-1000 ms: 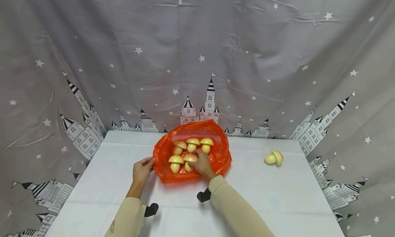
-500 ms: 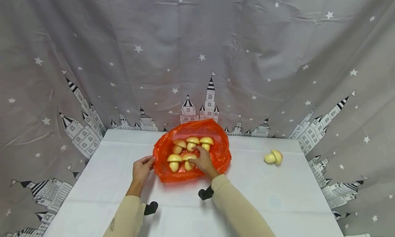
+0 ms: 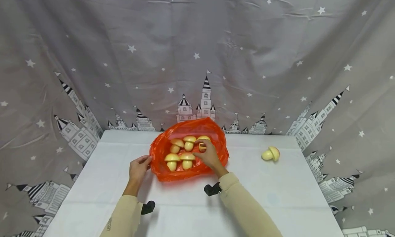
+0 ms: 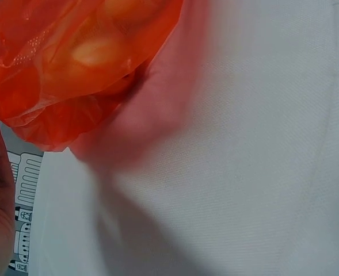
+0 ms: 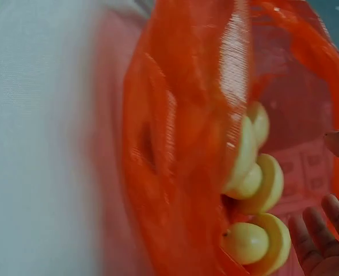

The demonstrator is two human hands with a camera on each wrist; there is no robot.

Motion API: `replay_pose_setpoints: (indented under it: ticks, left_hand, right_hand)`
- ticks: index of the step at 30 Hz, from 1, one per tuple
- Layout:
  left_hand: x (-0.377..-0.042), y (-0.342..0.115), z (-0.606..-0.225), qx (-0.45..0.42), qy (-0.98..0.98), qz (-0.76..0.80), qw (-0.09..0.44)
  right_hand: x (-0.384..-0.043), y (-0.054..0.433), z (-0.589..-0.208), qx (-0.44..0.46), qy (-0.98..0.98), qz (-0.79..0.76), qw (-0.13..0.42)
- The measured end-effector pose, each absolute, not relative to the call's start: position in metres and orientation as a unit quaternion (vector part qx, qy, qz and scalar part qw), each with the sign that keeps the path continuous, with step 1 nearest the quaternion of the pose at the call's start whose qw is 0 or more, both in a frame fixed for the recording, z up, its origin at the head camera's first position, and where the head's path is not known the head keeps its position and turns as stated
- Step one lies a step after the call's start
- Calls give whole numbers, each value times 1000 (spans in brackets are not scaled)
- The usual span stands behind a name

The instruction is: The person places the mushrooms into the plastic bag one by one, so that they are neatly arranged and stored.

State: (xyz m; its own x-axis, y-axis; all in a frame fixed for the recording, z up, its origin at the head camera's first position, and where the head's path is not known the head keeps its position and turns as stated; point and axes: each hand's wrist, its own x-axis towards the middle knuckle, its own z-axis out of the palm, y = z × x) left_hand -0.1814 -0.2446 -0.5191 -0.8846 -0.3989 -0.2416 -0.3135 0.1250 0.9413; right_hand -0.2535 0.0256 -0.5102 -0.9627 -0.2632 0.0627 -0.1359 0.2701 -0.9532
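Note:
A red plastic bag [image 3: 172, 175] lies mouth up on the table, with several yellow toy mushrooms [image 3: 171, 157] in two rows inside. My left hand [image 3: 137, 169] pinches the bag's left rim; in the left wrist view only part of that hand shows at the left edge. Over the right side of the bag's mouth, my right hand [image 3: 211, 156] hovers with fingers apart, partly covering the back-right mushroom [image 3: 203, 139]. Nothing sits between those fingers in the right wrist view, where they are near a mushroom [image 5: 250, 244]. One more mushroom [image 3: 271, 154] lies outside, to the right.
A white cloth [image 3: 274, 192] covers the table. Behind it and along both sides hangs a grey curtain [image 3: 148, 27] printed with stars and castles. Each wrist carries a black camera mount [image 3: 212, 189].
My right hand has moved right, away from the front-row mushroom, which stays in the bag, and now overlaps the back-right one. The left hand keeps its hold; the head view has shifted slightly.

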Motion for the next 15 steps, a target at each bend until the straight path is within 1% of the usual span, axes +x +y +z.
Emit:
replay_pose_setpoints:
  ticks: [10, 15]
  left_hand:
    - [-180, -242, -518, 242, -759, -605, 25]
    - [-181, -242, -518, 234, -752, -615, 32]
  right_hand:
    - [-246, 56, -497, -108, 759, -641, 31]
    - [-243, 69, -493, -101, 745, -659, 15]
